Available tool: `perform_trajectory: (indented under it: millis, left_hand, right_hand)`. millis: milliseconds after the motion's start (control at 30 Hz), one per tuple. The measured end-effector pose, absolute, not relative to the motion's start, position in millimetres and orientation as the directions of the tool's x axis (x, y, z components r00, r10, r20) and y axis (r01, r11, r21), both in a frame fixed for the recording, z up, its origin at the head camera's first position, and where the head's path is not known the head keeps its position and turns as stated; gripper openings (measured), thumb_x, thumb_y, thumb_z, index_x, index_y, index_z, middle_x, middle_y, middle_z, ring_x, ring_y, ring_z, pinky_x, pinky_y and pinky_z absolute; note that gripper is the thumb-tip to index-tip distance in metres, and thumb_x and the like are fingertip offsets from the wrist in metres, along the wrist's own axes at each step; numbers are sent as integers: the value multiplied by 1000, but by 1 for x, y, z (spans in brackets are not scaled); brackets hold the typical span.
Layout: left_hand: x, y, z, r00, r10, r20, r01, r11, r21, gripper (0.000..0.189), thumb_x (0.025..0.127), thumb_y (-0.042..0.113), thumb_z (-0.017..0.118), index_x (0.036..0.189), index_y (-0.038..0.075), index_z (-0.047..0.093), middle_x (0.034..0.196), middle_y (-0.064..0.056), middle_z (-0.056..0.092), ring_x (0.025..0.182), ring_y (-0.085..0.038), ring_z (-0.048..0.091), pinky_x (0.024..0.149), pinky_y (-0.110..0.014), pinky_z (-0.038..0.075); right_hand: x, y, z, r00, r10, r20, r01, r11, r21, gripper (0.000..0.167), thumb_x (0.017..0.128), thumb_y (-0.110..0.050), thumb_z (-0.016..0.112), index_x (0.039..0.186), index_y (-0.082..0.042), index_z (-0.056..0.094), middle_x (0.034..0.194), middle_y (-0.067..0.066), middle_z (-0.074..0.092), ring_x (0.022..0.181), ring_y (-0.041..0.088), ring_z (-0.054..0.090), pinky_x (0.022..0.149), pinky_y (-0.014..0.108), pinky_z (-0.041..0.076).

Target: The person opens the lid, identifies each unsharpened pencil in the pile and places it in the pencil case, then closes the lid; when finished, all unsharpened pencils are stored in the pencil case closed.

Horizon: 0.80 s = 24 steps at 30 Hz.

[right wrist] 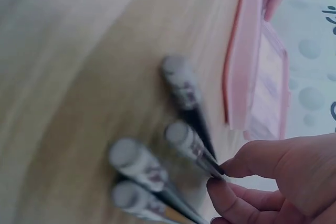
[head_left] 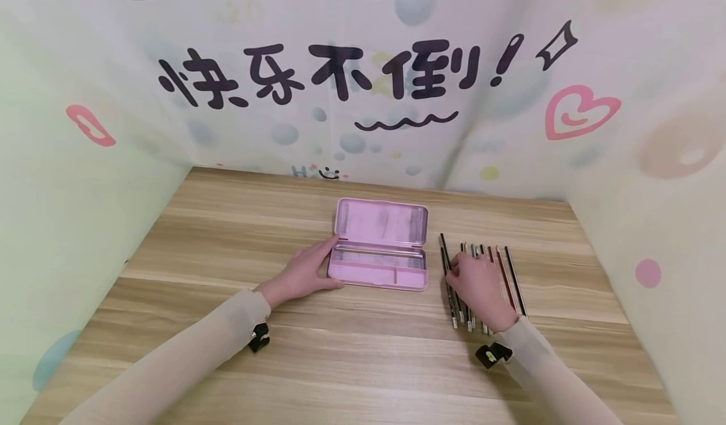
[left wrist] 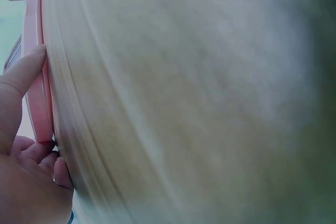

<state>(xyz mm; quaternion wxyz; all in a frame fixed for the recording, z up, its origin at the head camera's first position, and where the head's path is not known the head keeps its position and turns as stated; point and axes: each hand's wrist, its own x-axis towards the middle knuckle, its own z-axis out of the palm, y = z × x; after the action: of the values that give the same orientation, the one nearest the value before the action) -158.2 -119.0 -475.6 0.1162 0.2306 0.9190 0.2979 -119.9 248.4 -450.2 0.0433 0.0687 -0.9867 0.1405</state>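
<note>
A pink pencil case (head_left: pixel 360 275) lies on the table with its lid (head_left: pixel 380 221) raised at the back. One pencil (head_left: pixel 379 251) lies lengthwise in its rear compartment. My left hand (head_left: pixel 300 272) holds the left end of the case, the thumb (left wrist: pixel 30 67) against its front wall and the fingers round the end. To the right of the case, my right hand (head_left: pixel 481 286) pinches a dark pencil (right wrist: pixel 186 139) between thumb and fingertips, near its pale-tipped end. Other pencils (head_left: pixel 513 280) lie side by side under and around this hand, partly hidden by it.
The wooden table (head_left: pixel 351 362) is enclosed by a back wall (head_left: pixel 363 147) with large printed characters and pale walls on both sides. A dark pencil (head_left: pixel 445 255) lies at the left of the row, nearest the case. A black wrist camera (head_left: pixel 259 337) sits under the left sleeve.
</note>
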Motion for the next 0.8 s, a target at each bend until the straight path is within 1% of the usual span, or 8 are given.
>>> perform_trajectory:
  millis: [67, 167, 333, 400, 567, 633, 733, 800]
  left_hand:
    - [-158, -119, -475, -867, 493, -74, 356, 715, 601, 105, 88, 39, 84, 165, 2, 24, 164, -24, 36, 150, -42, 37, 119, -67, 25]
    - [-158, -119, -475, -867, 494, -70, 358, 714, 602, 104, 88, 39, 84, 165, 2, 24, 163, -24, 37, 150, -42, 38, 119, -68, 25]
    - [-158, -120, -475, -867, 493, -70, 355, 711, 607, 104, 88, 39, 84, 165, 3, 24, 163, -25, 37, 150, -42, 37, 119, -68, 24]
    - [-158, -120, -475, -868, 492, -70, 353, 709, 610, 104, 88, 38, 85, 165, 3, 24, 163, -25, 37, 150, -42, 37, 119, -68, 24]
    - [-158, -121, -476, -869, 489, -72, 350, 711, 610, 104, 88, 38, 85, 165, 3, 24, 164, -24, 37, 150, -42, 37, 119, -68, 24]
    - [-158, -121, -476, -869, 489, -75, 349, 712, 610, 104, 88, 38, 84, 165, 3, 24, 164, -24, 37, 150, -42, 37, 119, -67, 24]
    - [-158, -120, -476, -867, 493, -73, 351, 709, 611, 104, 88, 38, 84, 165, 3, 24, 163, -24, 37, 150, -42, 37, 119, -66, 24]
    - [-159, -120, -476, -866, 494, -76, 350, 707, 614, 104, 88, 37, 84, 165, 4, 24, 164, -24, 37, 150, -43, 37, 120, -66, 23]
  right_hand:
    - [-120, 248, -446, -985, -134, 111, -162, 942, -293, 23, 89, -9, 73, 106, 6, 72, 81, 11, 75, 76, 37, 64, 68, 52, 51]
    - [-121, 248, -440, -985, -135, 106, -163, 928, -335, 22, 90, -7, 70, 108, 5, 70, 80, 9, 74, 74, 33, 63, 69, 50, 50]
    - [-122, 246, -431, -986, -134, 97, -161, 907, -389, 22, 93, -5, 67, 112, 5, 70, 80, 8, 73, 80, 35, 63, 81, 55, 47]
    - [-123, 244, -428, -984, -145, 106, -175, 904, -391, 22, 93, -5, 67, 113, 5, 70, 81, 9, 73, 84, 38, 63, 83, 56, 47]
    - [-124, 235, -420, -979, -177, 100, -202, 902, -381, 21, 95, -6, 70, 114, 0, 72, 86, 8, 75, 92, 40, 63, 79, 52, 50]
    - [-126, 231, -418, -976, -196, 94, -217, 899, -381, 20, 94, -6, 71, 114, -1, 72, 86, 7, 75, 92, 39, 62, 79, 51, 50]
    - [-130, 224, -416, -965, -239, 107, -262, 887, -380, 20, 93, -4, 73, 112, -1, 72, 84, 5, 75, 90, 37, 62, 83, 52, 48]
    - [-133, 220, -416, -955, -268, 130, -297, 881, -369, 19, 91, -3, 75, 109, -3, 73, 82, 4, 74, 88, 36, 62, 80, 52, 48]
